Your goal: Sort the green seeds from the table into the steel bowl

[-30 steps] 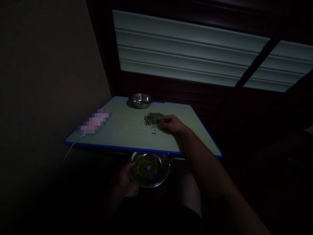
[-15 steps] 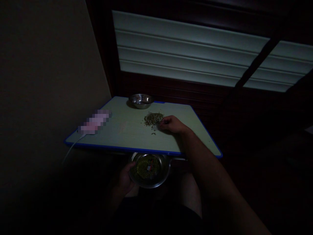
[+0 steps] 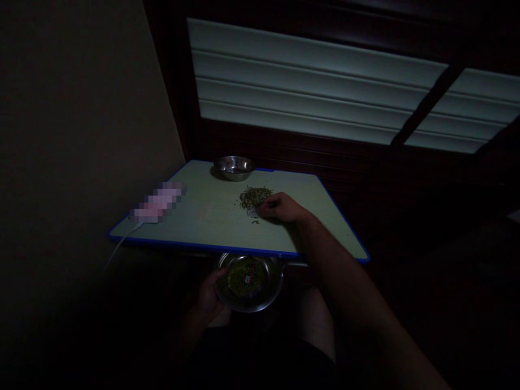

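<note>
At the near edge of the pile of small greenish beans or seeds point(image 3: 252, 196), my right hand point(image 3: 280, 207) is low over the table with its fingers pinched together. A small pale patch shows beside the fingertips; I cannot tell whether it is a held item or bare tabletop. My left hand point(image 3: 210, 295) grips the left rim of a wide steel bowl point(image 3: 260, 307), below the table's front edge and above my lap. Inside that bowl lies a mass of the same greenish grains, with a small dark and white label point(image 3: 247, 278) on top.
The pale folding table point(image 3: 219, 230) has a blue rim. A smaller steel bowl point(image 3: 234, 169) stands at its back edge. On the left lies a pinkish blurred object point(image 3: 158, 203) with a white cable point(image 3: 122, 244). A wall and dark slatted panels stand close behind. The room is dim.
My right hand has shifted slightly left and toward me at the near edge of the pile, and the pale patch by its fingertips has become visible. My left hand and its bowl stay put.
</note>
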{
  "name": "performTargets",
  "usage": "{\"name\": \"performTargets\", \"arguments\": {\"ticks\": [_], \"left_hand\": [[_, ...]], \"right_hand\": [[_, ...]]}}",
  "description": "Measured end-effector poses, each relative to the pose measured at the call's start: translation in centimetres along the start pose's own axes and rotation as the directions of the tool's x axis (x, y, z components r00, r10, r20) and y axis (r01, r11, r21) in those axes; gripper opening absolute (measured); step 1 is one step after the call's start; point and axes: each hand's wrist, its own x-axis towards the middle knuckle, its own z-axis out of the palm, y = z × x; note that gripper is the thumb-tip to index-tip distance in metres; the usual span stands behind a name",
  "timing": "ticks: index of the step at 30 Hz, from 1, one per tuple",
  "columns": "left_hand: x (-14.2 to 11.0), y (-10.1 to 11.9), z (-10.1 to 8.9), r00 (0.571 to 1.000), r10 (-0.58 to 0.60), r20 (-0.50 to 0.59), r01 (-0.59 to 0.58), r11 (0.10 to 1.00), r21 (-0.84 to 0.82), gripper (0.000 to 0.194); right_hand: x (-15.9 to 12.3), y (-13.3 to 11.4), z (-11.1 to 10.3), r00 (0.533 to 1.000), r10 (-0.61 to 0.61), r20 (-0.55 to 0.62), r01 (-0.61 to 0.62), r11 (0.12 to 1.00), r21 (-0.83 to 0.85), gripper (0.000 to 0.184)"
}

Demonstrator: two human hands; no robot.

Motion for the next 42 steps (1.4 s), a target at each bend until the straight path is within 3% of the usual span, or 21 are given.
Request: {"name": "performTargets", "arguments": {"ticks": [10, 20, 31, 42], "left_hand": [[-0.2, 0.1, 0.2, 1.000, 0.022, -0.006, -0.022, 1.000, 0.000, 0.016], [-0.2, 0.1, 0.2, 0.998, 0.045, 0.048, -0.044, 0.999, -0.022, 0.020], [-0.1, 0.1, 0.2, 0.997, 0.056, 0.055, -0.053, 0.997, -0.057, 0.022], [-0.2, 0.1, 0.3, 0.994, 0.082, 0.073, -0.077, 0.994, -0.074, 0.023]], "right_hand": [[-0.4, -0.4, 0.0, 0.991, 0.050, 0.122, -0.058, 0.996, 0.063, 0.032], [-3.1, -2.8, 1.7, 0.979, 0.156, 0.132, -0.176, 0.972, 0.155, 0.018], [-4.1, -4.0, 3.6, 0.960, 0.122, 0.251, -0.161, 0.977, 0.141, 0.014], [-4.8, -5.0, 4.0, 0.947, 0.137, 0.291, -0.184, 0.973, 0.141, 0.010]]}}
